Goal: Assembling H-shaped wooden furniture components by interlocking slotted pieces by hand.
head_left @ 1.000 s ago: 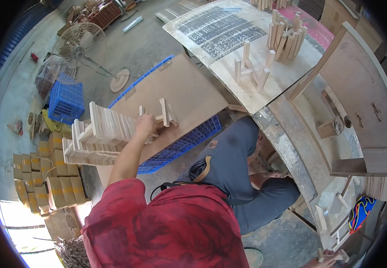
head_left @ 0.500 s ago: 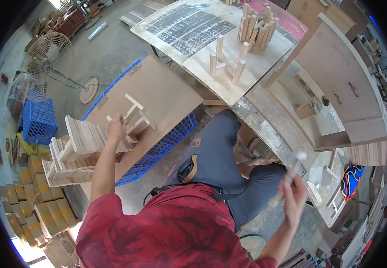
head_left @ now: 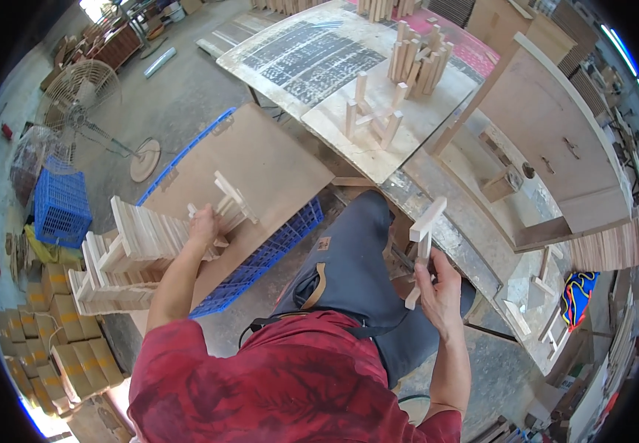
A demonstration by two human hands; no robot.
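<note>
My right hand (head_left: 441,288) is closed round the crossbar of a small H-shaped wooden frame (head_left: 428,221), held up over my right thigh. Out to the left, my left hand (head_left: 203,227) grips one end of a wooden piece at the front of a stacked row. Beside those fingers, another pale H-shaped wooden frame (head_left: 232,198) stands on the brown board (head_left: 268,144). Similar wooden frames (head_left: 153,232) are packed tightly in a long row behind the left hand and forearm. My fingers partly hide what the left hand holds.
The board lies on a blue plastic crate (head_left: 260,258). On the worktable (head_left: 319,111) stand a four-legged wooden assembly (head_left: 375,118) and a bundle of upright sticks (head_left: 419,63). A tall wooden panel (head_left: 570,140) rises at the right. A floor fan (head_left: 76,111) stands far left.
My right hand has moved left and inward, bringing its wooden frame over my thigh. The left hand has shifted slightly right and stays at the front of the row.
</note>
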